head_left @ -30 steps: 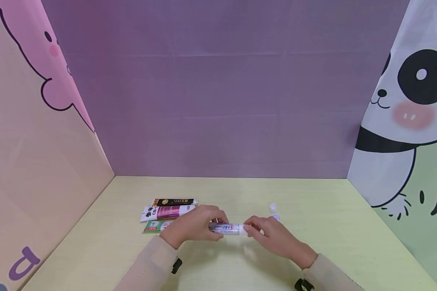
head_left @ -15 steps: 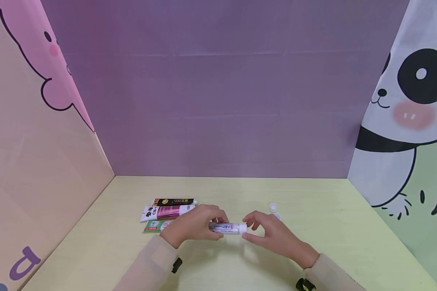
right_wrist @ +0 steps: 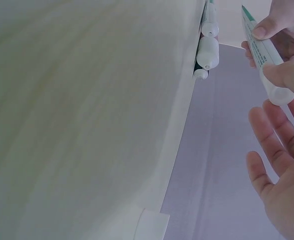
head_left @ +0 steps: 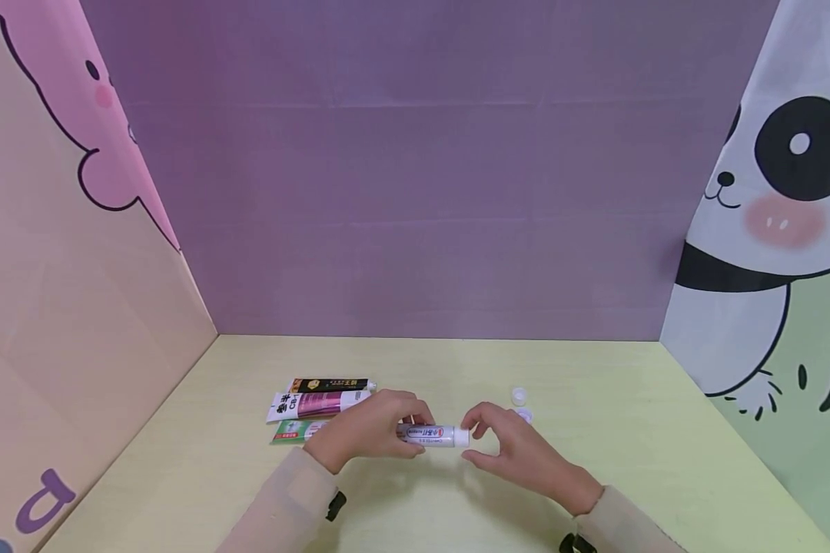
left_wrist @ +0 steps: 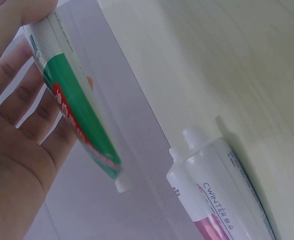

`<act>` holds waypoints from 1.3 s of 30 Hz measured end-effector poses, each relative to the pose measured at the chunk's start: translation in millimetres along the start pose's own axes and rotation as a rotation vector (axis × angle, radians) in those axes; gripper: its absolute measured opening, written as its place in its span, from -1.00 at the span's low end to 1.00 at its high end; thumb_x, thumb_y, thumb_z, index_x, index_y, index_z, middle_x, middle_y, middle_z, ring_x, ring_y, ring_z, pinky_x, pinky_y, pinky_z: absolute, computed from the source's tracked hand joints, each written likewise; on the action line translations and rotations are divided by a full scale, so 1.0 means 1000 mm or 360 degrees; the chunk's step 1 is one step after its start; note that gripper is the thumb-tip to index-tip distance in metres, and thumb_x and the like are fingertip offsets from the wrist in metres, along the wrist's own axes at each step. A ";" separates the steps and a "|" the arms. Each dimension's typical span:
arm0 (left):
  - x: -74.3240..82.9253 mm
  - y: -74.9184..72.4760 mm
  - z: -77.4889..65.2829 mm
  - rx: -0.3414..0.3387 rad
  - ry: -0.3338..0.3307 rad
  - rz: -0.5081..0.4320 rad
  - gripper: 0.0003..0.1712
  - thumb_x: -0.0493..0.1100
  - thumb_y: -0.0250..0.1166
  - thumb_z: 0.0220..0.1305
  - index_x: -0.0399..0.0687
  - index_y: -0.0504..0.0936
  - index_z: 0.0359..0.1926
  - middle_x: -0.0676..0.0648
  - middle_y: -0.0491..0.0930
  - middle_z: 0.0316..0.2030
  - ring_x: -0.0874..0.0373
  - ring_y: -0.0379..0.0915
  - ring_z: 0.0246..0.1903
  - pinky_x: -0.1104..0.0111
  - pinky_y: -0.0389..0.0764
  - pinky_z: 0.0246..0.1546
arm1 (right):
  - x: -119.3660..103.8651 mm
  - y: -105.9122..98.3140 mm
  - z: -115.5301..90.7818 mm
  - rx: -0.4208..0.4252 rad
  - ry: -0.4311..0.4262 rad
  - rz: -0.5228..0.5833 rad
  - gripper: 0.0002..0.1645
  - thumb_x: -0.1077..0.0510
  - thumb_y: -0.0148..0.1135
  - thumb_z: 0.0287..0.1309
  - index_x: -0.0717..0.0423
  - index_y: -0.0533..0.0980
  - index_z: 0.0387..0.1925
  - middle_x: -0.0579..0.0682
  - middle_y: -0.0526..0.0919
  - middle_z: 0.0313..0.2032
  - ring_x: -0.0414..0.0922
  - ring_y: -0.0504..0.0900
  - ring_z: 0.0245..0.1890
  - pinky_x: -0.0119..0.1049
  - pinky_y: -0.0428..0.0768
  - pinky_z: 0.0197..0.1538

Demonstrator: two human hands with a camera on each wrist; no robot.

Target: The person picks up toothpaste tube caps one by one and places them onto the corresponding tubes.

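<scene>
Tube (head_left: 427,436) is prob. feeling light, squishy, best pinched at cap (head_left: 462,437); L hand (head_left: 371,427) gripping it, R hand (head_left: 522,455) hovering beside cap, fingers wide.

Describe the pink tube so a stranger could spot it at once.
On the pale tabletop, left of centre in the head view, look beside the left hand for the pink tube. It lies between the black tube behind and the green tube in front; neither shows its broad pink band.
</scene>
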State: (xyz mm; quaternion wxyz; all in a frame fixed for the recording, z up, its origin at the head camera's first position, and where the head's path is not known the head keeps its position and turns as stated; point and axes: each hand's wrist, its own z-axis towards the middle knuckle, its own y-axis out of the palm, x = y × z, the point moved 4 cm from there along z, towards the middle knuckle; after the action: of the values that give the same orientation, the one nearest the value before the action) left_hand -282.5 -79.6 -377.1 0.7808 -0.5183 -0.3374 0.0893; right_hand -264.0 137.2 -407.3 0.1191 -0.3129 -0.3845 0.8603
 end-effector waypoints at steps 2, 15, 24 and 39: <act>0.000 0.000 0.000 0.0002 -0.0002 -0.0001 -0.72 -0.22 0.54 0.09 0.03 0.70 -0.16 0.19 0.58 -0.29 0.36 0.45 -0.38 0.51 0.55 -0.31 | 0.000 0.000 0.000 0.0005 -0.0009 -0.0006 -0.55 0.23 0.54 0.03 -0.05 0.48 -0.10 -0.26 0.60 -0.16 -0.25 0.58 -0.23 -0.23 0.61 -0.16; 0.000 0.001 0.000 0.0025 0.0028 -0.0031 -0.72 -0.26 0.54 0.08 0.02 0.70 -0.18 0.18 0.59 -0.29 0.37 0.46 -0.39 0.51 0.56 -0.33 | 0.003 -0.001 -0.002 -0.0059 0.0116 0.0080 -0.80 0.07 0.37 0.27 -0.10 0.53 -0.12 -0.33 0.61 -0.31 -0.22 0.60 -0.32 -0.18 0.61 -0.23; 0.000 0.001 0.001 0.0010 0.0007 -0.0007 -0.71 -0.21 0.53 0.09 0.04 0.69 -0.15 0.19 0.59 -0.27 0.37 0.46 -0.37 0.52 0.55 -0.31 | 0.003 0.000 -0.001 -0.0105 0.0139 0.0103 -0.89 -0.01 0.25 0.38 -0.09 0.56 -0.20 -0.23 0.67 -0.42 -0.36 0.56 -0.42 -0.44 0.44 -0.45; 0.000 0.002 0.002 0.0019 0.0009 -0.0017 -0.72 -0.22 0.53 0.07 0.06 0.70 -0.17 0.20 0.56 -0.31 0.36 0.46 -0.39 0.51 0.55 -0.35 | 0.007 -0.002 -0.004 -0.0168 0.0244 0.0145 -0.71 -0.13 0.30 0.31 -0.14 0.51 -0.04 -0.32 0.62 -0.38 -0.29 0.52 -0.49 -0.41 0.46 -0.57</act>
State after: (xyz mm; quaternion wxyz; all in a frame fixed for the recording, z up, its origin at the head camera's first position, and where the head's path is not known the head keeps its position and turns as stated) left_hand -282.9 -77.1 -378.3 0.7852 -0.5120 -0.3375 0.0857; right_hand -267.4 143.4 -411.1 0.0923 -0.4009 -0.4045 0.8168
